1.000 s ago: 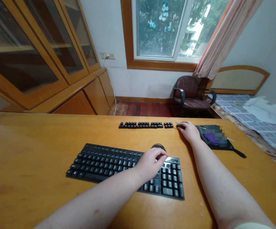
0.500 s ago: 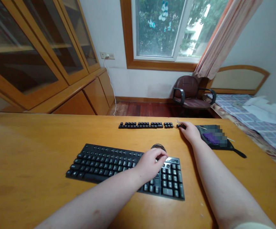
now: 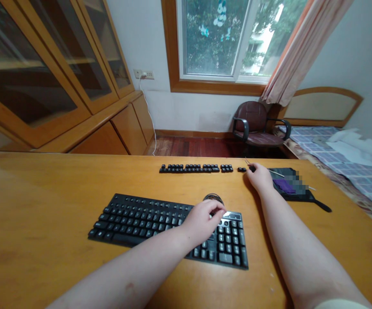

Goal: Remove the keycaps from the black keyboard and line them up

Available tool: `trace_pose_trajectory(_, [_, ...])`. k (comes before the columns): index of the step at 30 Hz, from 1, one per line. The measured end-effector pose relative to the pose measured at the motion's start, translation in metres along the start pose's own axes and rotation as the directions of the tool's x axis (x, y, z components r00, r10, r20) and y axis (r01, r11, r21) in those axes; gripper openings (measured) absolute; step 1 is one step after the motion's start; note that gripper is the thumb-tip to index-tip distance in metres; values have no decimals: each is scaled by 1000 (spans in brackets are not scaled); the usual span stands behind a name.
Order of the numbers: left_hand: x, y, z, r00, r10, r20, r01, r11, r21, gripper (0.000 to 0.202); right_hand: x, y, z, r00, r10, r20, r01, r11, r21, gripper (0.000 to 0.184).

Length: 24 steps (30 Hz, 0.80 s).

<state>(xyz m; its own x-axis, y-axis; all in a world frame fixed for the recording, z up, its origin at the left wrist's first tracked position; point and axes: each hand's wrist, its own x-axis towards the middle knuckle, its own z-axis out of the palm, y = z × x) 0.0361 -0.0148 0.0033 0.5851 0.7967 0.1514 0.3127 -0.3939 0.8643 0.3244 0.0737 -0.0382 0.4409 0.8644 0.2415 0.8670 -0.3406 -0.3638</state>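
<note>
A black keyboard (image 3: 147,219) lies on the wooden desk (image 3: 44,206). My left hand (image 3: 201,223) rests on its right part with fingers curled, touching the keys near the number pad. A row of loose black keycaps (image 3: 195,168) lies farther back. My right hand (image 3: 259,177) is at the right end of that row, fingers pinched on a thin metal tool (image 3: 247,162) beside a single keycap (image 3: 241,169).
A small dark round object (image 3: 213,198) sits just behind the keyboard. A black pouch (image 3: 293,191) with a thin tool on it lies at the right. Beyond the desk stand a cabinet (image 3: 60,86), an office chair (image 3: 256,124) and a bed (image 3: 343,159).
My right hand has shifted slightly right and back, leaving a keycap at the row's end. My left hand has stayed on the keyboard.
</note>
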Motion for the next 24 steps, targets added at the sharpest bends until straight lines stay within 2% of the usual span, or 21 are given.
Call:
trace_pose_trajectory(11, [0,1,-1,1000,-1,6,1,1000,-1,15,-1,-4,-1,998,-8,66,9,1000,-14,29])
trace_pose_trajectory(19, [0,2,-1,1000,-8,9,8,1000,3,16,-2,-3,1,996,-87,17,87,996,2,30])
trace_pose_trajectory(24, [0,2,-1,1000,-6,14,6,1000,6,17,-2,-1,3,995,-94,16,94,996,-8,27])
